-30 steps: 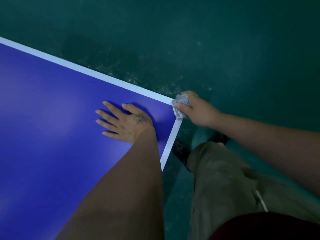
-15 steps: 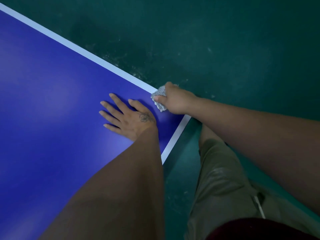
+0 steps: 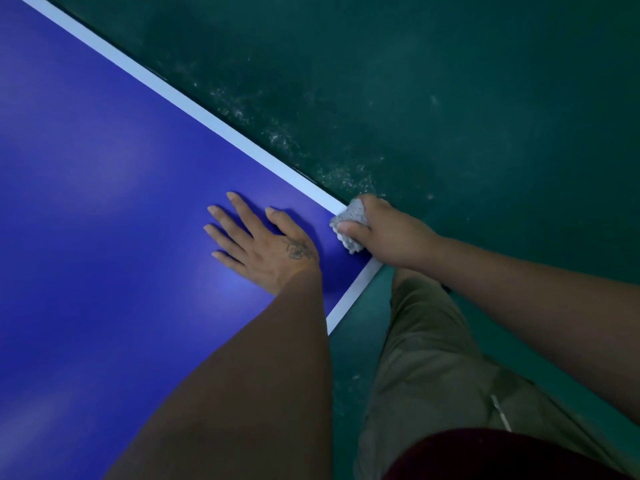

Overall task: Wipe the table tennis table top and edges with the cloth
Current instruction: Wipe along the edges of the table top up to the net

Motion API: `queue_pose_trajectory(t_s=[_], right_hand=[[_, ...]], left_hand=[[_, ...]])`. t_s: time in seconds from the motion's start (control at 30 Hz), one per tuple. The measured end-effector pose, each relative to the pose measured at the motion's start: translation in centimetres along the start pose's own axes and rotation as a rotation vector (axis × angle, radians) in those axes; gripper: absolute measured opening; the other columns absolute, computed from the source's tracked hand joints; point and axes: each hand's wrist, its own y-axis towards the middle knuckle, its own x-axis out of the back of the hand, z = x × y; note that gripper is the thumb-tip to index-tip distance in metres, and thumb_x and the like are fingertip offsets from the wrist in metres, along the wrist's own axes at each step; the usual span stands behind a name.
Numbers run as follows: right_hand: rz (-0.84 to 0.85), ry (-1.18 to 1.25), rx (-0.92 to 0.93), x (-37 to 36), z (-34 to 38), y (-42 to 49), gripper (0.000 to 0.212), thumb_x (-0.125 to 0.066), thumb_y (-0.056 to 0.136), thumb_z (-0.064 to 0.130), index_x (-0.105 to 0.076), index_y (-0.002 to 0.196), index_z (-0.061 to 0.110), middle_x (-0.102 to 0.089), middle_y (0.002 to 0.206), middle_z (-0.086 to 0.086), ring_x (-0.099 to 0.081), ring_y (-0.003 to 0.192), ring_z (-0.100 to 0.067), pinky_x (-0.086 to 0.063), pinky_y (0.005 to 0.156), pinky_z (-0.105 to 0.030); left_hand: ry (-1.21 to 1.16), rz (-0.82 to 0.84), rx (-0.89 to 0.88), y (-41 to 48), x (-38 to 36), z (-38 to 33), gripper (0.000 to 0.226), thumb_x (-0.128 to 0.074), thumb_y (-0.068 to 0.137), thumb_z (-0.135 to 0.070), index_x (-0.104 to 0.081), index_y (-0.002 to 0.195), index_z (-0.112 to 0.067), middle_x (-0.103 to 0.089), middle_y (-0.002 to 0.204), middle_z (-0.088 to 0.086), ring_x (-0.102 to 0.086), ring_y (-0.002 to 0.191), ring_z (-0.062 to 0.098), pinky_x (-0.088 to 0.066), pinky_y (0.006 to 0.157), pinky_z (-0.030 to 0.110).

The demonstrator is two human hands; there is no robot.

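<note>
Right hand (image 3: 388,233) gripped balled cloth (image 3: 350,223) at worktop (image 3: 104,168) corner, fingers clamped on it. Left hand (image 3: 263,247) lay flat, fingers spread. Risk: cloth probably slips off the edge, missing the side face.

— How does the left hand (image 3: 266,249) lie?
— Flat on the counter (image 3: 104,168), palm down, fingers straight and spread, pointing far-left. The left forearm (image 3: 242,375) runs up from the near edge.
— And the right hand (image 3: 388,233)?
— Just right of it, fingers curled round a bunched cloth (image 3: 351,216), thumb pressed on it. The right forearm (image 3: 519,296) reaches in from the right.
</note>
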Motion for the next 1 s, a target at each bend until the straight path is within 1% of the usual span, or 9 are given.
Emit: queue_pose_trajectory(t_s=[0.1,0.33,0.43,0.53,0.6,0.7,0.8,0.93,1.0], right_hand=[[0.002,-0.010,0.003,0.3,3.8,2.5,0.062,-0.051,0.105,0.063,-0.043,0.139,0.012,-0.053,0.145,-0.018,-0.060,0.123,-0.036,-0.043,0.091,-0.041],[0.071,0.030,0.039,1.0,8.6,6.4,0.061,-0.055,0.106,0.056,-0.040,0.145,0.012,-0.049,0.146,-0.016,-0.059,0.120,-0.036,-0.047,0.094,-0.043],[0.121,0.074,0.045,1.7,6.3,4.0,0.069,-0.057,0.105,0.057,-0.029,0.158,0.023,-0.042,0.156,-0.010,-0.055,0.132,-0.032,-0.043,0.107,-0.044],[0.130,-0.044,-0.043,1.9,2.9,0.6,0.065,-0.049,0.100,0.072,-0.024,0.151,0.042,-0.049,0.150,0.005,-0.056,0.129,-0.022,-0.038,0.114,-0.057],[0.128,-0.052,-0.065,1.8,1.8,-0.8,0.068,-0.051,0.101,0.068,-0.028,0.155,0.034,-0.054,0.143,0.000,-0.055,0.124,-0.022,-0.040,0.114,-0.053],[0.144,0.030,-0.109,1.4,3.2,-0.5,0.074,-0.054,0.107,0.054,-0.026,0.164,0.016,-0.047,0.153,-0.011,-0.049,0.131,-0.024,-0.040,0.108,-0.034],[0.154,-0.007,-0.099,1.6,7.3,2.2,0.064,-0.049,0.108,0.055,-0.033,0.155,0.014,-0.049,0.151,-0.013,-0.055,0.121,-0.028,-0.039,0.090,-0.036],[0.217,0.049,0.008,2.7,14.4,9.2,0.057,-0.052,0.109,0.051,-0.048,0.140,0.003,-0.065,0.133,-0.017,-0.067,0.115,-0.035,-0.051,0.105,-0.047],[0.240,0.041,0.056,3.0,17.7,12.4,0.060,-0.053,0.110,0.049,-0.049,0.140,-0.002,-0.064,0.137,-0.018,-0.066,0.117,-0.034,-0.050,0.104,-0.040]], left_hand=[[-0.017,0.006,0.014,-0.1,0.2,-0.1,0.061,-0.041,0.110,-0.043,-0.035,0.169,-0.028,-0.025,0.178,0.001,-0.018,0.166,0.027,-0.011,0.134,0.055],[-0.012,0.065,0.016,0.4,0.8,-0.3,0.063,-0.038,0.108,-0.042,-0.035,0.169,-0.024,-0.023,0.179,0.005,-0.017,0.167,0.029,-0.010,0.134,0.056],[-0.016,0.094,0.025,0.4,1.2,-0.5,0.064,-0.040,0.108,-0.041,-0.034,0.169,-0.023,-0.021,0.179,0.005,-0.014,0.167,0.028,-0.010,0.134,0.057],[-0.014,0.098,0.023,0.3,1.1,-0.3,0.064,-0.040,0.108,-0.040,-0.035,0.169,-0.022,-0.022,0.179,0.006,-0.015,0.167,0.029,-0.012,0.133,0.059],[-0.019,0.108,0.017,0.1,1.1,-0.1,0.065,-0.040,0.107,-0.040,-0.034,0.169,-0.022,-0.021,0.179,0.005,-0.014,0.167,0.029,-0.012,0.133,0.060],[-0.025,0.120,0.015,-0.1,1.1,0.1,0.066,-0.042,0.106,-0.038,-0.033,0.170,-0.021,-0.020,0.180,0.006,-0.012,0.167,0.029,-0.012,0.133,0.061],[-0.041,0.123,0.010,-0.2,1.2,0.1,0.066,-0.043,0.105,-0.037,-0.035,0.169,-0.020,-0.022,0.179,0.007,-0.014,0.167,0.031,-0.014,0.132,0.063],[-0.038,0.137,0.017,0.1,1.0,0.3,0.068,-0.044,0.105,-0.038,-0.033,0.170,-0.022,-0.020,0.180,0.006,-0.013,0.167,0.031,-0.015,0.131,0.064],[-0.034,0.142,0.023,0.2,0.9,0.4,0.068,-0.043,0.105,-0.038,-0.032,0.170,-0.023,-0.019,0.180,0.005,-0.012,0.167,0.030,-0.014,0.132,0.063]])
